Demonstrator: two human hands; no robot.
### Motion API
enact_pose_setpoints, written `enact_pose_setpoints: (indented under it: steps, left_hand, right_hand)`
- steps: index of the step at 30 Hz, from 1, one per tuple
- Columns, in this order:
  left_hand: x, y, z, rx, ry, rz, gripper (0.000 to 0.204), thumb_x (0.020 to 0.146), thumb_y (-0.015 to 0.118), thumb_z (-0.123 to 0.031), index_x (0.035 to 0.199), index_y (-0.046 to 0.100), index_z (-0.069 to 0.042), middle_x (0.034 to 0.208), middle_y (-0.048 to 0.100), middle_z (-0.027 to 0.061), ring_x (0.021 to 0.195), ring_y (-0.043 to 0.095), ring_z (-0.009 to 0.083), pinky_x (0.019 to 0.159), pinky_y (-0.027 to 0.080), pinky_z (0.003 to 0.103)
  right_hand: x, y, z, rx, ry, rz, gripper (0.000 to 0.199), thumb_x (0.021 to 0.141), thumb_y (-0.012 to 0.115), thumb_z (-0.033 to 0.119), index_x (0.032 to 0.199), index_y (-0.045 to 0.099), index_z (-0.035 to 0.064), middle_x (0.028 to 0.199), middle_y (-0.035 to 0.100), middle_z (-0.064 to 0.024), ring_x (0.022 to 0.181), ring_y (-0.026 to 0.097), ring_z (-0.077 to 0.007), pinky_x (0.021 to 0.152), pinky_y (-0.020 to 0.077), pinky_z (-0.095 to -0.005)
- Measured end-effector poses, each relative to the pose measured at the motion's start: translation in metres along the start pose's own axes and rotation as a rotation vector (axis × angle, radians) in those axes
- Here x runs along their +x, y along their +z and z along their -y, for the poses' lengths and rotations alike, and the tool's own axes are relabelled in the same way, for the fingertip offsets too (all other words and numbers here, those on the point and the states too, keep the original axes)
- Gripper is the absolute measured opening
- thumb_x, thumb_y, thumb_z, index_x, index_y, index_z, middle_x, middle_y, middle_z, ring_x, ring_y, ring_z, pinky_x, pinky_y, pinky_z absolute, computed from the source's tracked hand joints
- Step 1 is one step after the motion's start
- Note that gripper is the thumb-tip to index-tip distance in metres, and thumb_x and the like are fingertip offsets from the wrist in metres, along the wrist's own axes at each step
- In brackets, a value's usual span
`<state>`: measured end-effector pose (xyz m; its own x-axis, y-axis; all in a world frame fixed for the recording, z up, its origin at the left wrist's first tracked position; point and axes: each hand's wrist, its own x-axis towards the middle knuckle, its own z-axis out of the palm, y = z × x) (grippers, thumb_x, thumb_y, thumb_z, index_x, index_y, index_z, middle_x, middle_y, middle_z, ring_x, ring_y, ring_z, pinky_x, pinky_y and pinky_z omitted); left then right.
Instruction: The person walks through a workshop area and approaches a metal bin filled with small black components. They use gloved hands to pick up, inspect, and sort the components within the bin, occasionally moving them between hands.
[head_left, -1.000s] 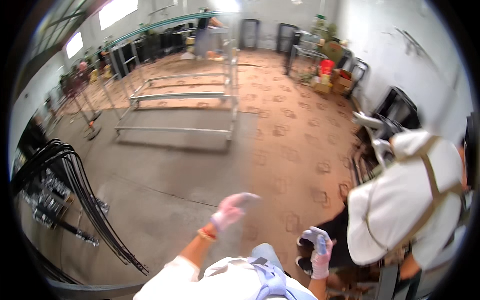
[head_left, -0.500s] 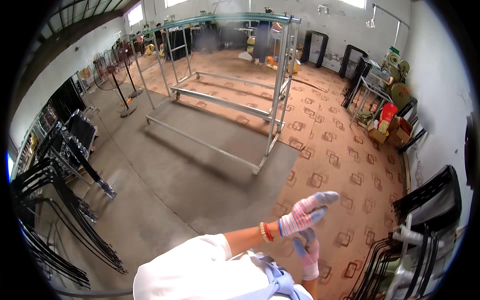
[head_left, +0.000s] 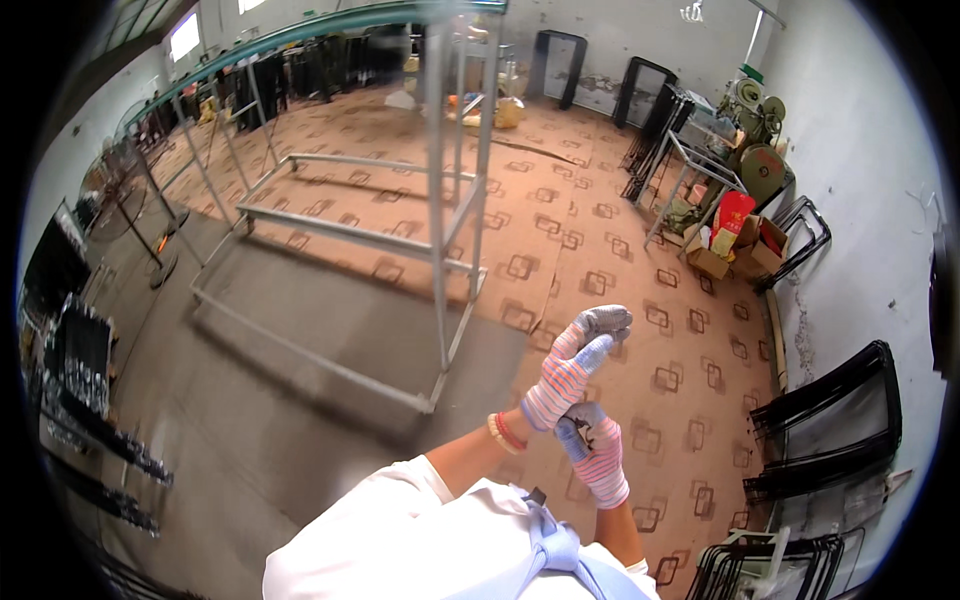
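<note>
The left hand is covered by a striped left glove, its fingers curled near the thumb; whether they are touching cannot be told. The right hand, covered by a striped right glove, is held just below, with its fingertips at the left glove's cuff; whether the cuff is pinched cannot be told. Patterned carpet is seen beneath, and a metal rack ahead to the left.

Daylight glares from an upper-left window; soft shadow lies beneath the metal rack; its near post blurs; the left hand looks crisp; fisheye edges bend into black.
</note>
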<state>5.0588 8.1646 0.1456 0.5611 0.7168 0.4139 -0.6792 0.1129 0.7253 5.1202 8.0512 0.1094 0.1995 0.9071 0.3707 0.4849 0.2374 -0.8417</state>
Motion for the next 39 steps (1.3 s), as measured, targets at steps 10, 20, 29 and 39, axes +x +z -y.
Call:
enact_pose_setpoints:
  steps: [10,20,29,39]
  left_hand:
    - [0.259,-0.048,0.156,-0.008,-0.292,0.184,0.031,0.089,0.046,-0.009,0.119,0.048,-0.002,0.115,0.054,0.008,0.107,0.051,0.0175,0.096,0.037,0.031]
    - [0.579,-0.145,0.264,-0.096,-0.207,-0.046,0.038,0.087,0.047,-0.012,0.123,0.044,0.0,0.121,0.05,0.0125,0.113,0.048,0.0231,0.099,0.035,0.035]
    - [0.828,-0.308,0.27,0.389,0.278,-0.114,0.03,0.09,0.044,-0.012,0.114,0.052,0.004,0.113,0.057,0.0142,0.108,0.052,0.0214,0.099,0.034,0.035]
    - [1.03,-0.519,0.311,0.527,-0.405,-0.283,0.055,0.095,0.04,-0.033,0.049,0.051,-0.004,0.046,0.049,0.003,0.042,0.045,0.0099,0.044,0.037,0.024]
  right_hand:
    - [0.194,-0.058,-0.164,-0.126,0.046,-0.575,0.031,0.067,0.07,0.006,0.093,0.053,0.0036,0.087,0.056,-0.0057,0.08,0.055,-0.0164,0.075,0.0421,-0.0275]
    - [0.506,-0.165,-0.327,0.061,-0.089,-0.224,0.013,0.069,0.063,-0.001,0.078,0.055,0.0033,0.073,0.059,-0.0092,0.066,0.058,-0.0233,0.061,0.0464,-0.03]
    - [0.797,-0.171,-0.458,0.085,-0.211,0.318,0.018,0.068,0.062,-0.008,0.083,0.059,0.0034,0.074,0.056,-0.0081,0.067,0.057,-0.0221,0.06,0.0464,-0.0272]
    - [1.051,-0.252,-0.613,0.491,0.266,-0.302,0.019,0.085,0.059,0.012,0.097,0.059,-0.0024,0.081,0.063,-0.007,0.073,0.059,-0.0129,0.067,0.0484,-0.0255]
